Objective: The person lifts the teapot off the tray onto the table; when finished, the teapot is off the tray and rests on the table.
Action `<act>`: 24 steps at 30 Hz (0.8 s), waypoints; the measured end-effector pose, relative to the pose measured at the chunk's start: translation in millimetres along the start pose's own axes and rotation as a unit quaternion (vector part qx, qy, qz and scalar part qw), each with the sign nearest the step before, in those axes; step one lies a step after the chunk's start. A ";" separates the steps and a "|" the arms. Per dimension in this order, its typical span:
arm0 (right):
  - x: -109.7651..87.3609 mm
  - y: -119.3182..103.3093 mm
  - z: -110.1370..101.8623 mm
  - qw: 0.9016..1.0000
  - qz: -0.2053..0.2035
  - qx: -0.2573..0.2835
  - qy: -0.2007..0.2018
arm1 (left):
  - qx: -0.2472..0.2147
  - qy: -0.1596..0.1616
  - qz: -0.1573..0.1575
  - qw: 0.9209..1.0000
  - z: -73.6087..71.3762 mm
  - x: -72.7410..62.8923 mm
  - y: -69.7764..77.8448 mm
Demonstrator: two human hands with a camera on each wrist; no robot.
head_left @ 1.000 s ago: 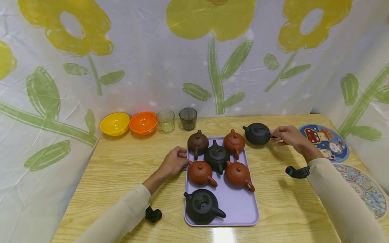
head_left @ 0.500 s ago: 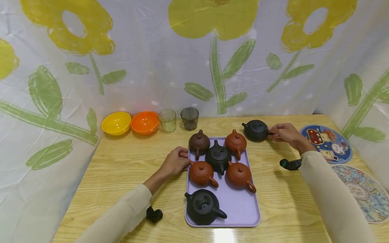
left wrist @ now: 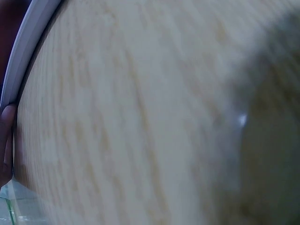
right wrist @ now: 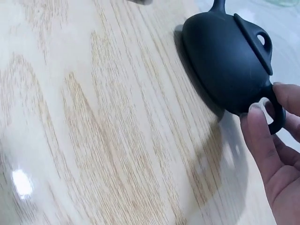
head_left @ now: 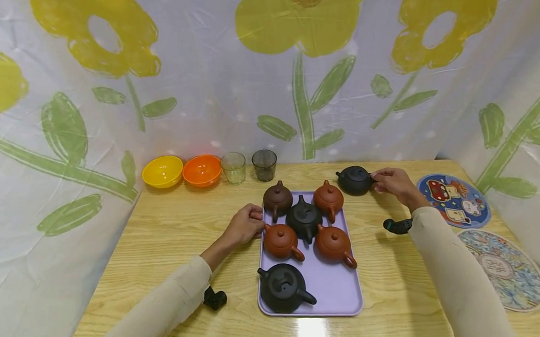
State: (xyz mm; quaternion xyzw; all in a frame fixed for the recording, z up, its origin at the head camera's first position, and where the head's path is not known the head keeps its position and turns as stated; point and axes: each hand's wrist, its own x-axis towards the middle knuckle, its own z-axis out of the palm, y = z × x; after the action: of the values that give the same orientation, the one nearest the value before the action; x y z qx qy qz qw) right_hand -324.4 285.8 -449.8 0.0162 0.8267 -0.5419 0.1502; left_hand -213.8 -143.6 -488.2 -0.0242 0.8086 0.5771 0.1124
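Note:
My right hand (head_left: 395,185) pinches the handle of a black teapot (head_left: 354,180) at the back right of the table. In the right wrist view, thumb and fingers meet around the handle, and the black body sits on the wood. My left hand (head_left: 244,225) holds the left rim of a lilac tray (head_left: 331,291). On the tray stand a dark brown teapot (head_left: 278,199), two black teapots, one in the middle (head_left: 304,218) and a larger one at the front left, and three reddish-brown ones. The left wrist view shows only fingertips (left wrist: 5,136) at the tray's edge.
Along the back left stand a yellow bowl (head_left: 163,172), an orange bowl (head_left: 202,171), a greenish glass (head_left: 233,168) and a dark glass (head_left: 264,165). Two round patterned mats, one blue (head_left: 454,200) and one pale (head_left: 505,269), lie at the right edge. A flowered curtain hangs behind.
My right hand and the black teapot in it have shifted slightly left and back. The left hand stays at the tray's rim; the whole view drifts slightly.

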 end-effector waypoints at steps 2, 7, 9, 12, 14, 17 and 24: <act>-0.7 -0.4 1.1 1.000 0.000 0.001 0.005 | -0.002 0.000 0.000 1.000 0.8 0.3 -1.1; -1.0 0.6 2.9 1.000 0.001 -0.001 0.008 | -0.005 0.003 -0.003 1.000 1.3 0.9 -1.4; -0.2 1.6 3.2 1.000 0.001 -0.004 0.010 | -0.006 0.002 -0.004 1.000 0.9 0.7 -1.0; -0.3 3.1 2.3 1.000 -0.001 -0.016 0.015 | -0.006 -0.001 -0.005 1.000 0.2 0.7 0.1; -1.1 4.5 1.2 0.999 0.000 -0.026 0.023 | -0.009 -0.004 -0.003 1.000 -0.4 0.2 0.5; -5.0 5.7 -1.0 0.999 -0.003 -0.030 0.030 | -0.012 -0.006 -0.001 1.000 -0.9 -0.7 1.3; -18.1 13.7 -11.6 0.997 -0.027 -0.062 0.043 | -0.018 -0.006 -0.005 1.000 1.5 -2.2 1.0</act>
State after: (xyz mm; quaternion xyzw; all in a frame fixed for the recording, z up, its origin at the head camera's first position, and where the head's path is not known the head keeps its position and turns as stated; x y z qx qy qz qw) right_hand -307.1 304.3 -452.9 0.0079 0.8646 -0.4922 0.1005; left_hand -211.6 -142.1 -487.3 -0.0267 0.7972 0.5912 0.1196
